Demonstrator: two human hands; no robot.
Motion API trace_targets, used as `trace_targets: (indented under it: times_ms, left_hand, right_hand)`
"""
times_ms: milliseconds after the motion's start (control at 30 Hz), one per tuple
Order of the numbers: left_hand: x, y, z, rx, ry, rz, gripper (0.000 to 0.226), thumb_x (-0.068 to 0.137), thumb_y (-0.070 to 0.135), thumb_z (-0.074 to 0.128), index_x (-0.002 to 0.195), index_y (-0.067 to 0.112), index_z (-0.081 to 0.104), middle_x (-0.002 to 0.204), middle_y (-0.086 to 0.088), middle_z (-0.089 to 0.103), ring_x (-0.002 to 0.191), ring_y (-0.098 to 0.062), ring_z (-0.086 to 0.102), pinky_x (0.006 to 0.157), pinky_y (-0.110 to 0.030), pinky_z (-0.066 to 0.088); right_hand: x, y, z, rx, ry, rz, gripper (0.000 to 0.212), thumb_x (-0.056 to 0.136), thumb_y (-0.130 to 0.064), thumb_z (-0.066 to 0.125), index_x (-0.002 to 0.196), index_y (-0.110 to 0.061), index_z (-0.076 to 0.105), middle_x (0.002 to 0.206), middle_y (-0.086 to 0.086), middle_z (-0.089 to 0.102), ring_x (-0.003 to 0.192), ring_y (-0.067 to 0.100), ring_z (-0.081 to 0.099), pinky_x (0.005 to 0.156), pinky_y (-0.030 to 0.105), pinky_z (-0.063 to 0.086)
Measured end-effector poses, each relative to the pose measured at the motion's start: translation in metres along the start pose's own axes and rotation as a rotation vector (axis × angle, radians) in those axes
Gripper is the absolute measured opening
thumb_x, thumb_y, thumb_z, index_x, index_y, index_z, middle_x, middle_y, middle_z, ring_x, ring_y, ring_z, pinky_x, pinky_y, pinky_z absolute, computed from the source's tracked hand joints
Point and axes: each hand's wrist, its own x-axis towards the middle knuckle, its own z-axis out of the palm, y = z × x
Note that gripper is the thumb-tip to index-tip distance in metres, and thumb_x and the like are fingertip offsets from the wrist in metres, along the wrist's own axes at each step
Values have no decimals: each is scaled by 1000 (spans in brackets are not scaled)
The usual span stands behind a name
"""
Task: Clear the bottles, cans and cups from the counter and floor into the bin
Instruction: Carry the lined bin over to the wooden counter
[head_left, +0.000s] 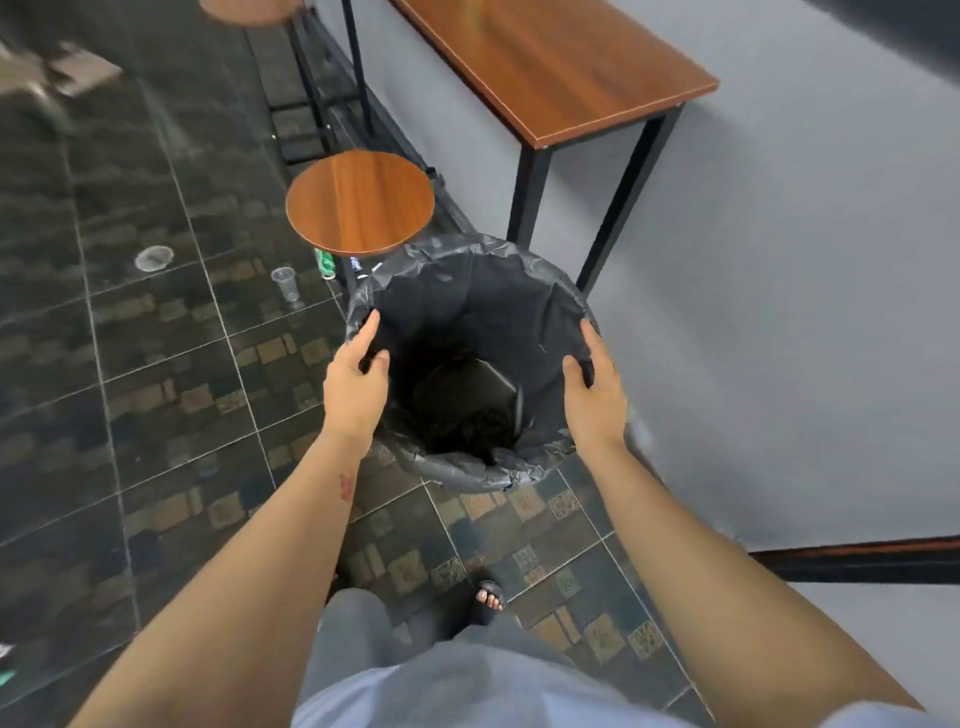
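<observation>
A round bin (467, 262) lined with a black plastic bag stands on the tiled floor in front of me. My left hand (356, 387) grips its left rim and my right hand (592, 389) grips its right rim. On the floor to the left stands an upright clear plastic cup (287, 284). Further left lies a clear plastic lid or cup (154, 258). A green can (325, 262) and a small bottle (356, 264) sit under the round stool, partly hidden by its seat.
A round wooden stool (360, 202) stands just behind the bin. A long wooden counter (556, 67) on black legs runs along the grey wall on the right. Another stool seat (249, 9) shows at the top. My foot (491, 597) is below the bin.
</observation>
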Motion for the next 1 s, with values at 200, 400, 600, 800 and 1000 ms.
trace_targets:
  times_ms: [200, 400, 600, 800, 1000]
  left_hand:
    - [21, -21, -88, -13, 125, -21, 49, 98, 14, 51, 135, 46, 51, 114, 19, 51, 78, 6, 54, 72, -8, 40]
    - [70, -34, -193, -82, 202, -59, 48, 98, 10, 50, 134, 41, 54, 120, 21, 52, 97, 13, 51, 86, -9, 35]
    - [146, -44, -292, -93, 226, -45, 48, 99, 9, 49, 132, 42, 55, 136, 14, 50, 127, -18, 48, 108, -35, 38]
    - [219, -45, -357, -101, 229, -60, 48, 99, 8, 48, 132, 43, 54, 133, 15, 49, 127, -13, 46, 109, -36, 36]
    - [313, -38, -384, -103, 222, -31, 49, 98, 9, 49, 131, 45, 54, 139, 11, 51, 127, -36, 46, 105, -46, 42]
  right_hand:
    - [-14, -44, 75, 24, -147, -116, 51, 100, -25, 48, 144, -48, 35, 149, -21, 37, 140, 5, 31, 114, 39, 31]
    - [-32, -96, 186, 44, -230, -121, 50, 100, -24, 49, 143, -45, 37, 150, -18, 38, 140, 9, 33, 113, 38, 31]
    - [-36, -150, 305, 96, -238, -127, 48, 100, -24, 50, 142, -43, 40, 149, -18, 40, 139, 10, 35, 111, 40, 31]
    - [-26, -194, 391, 145, -264, -99, 49, 99, -25, 51, 141, -46, 39, 149, -19, 39, 139, 10, 34, 112, 40, 29]
    - [26, -235, 460, 159, -244, -104, 50, 98, -24, 54, 143, -39, 40, 148, -18, 41, 138, 11, 36, 115, 39, 30]
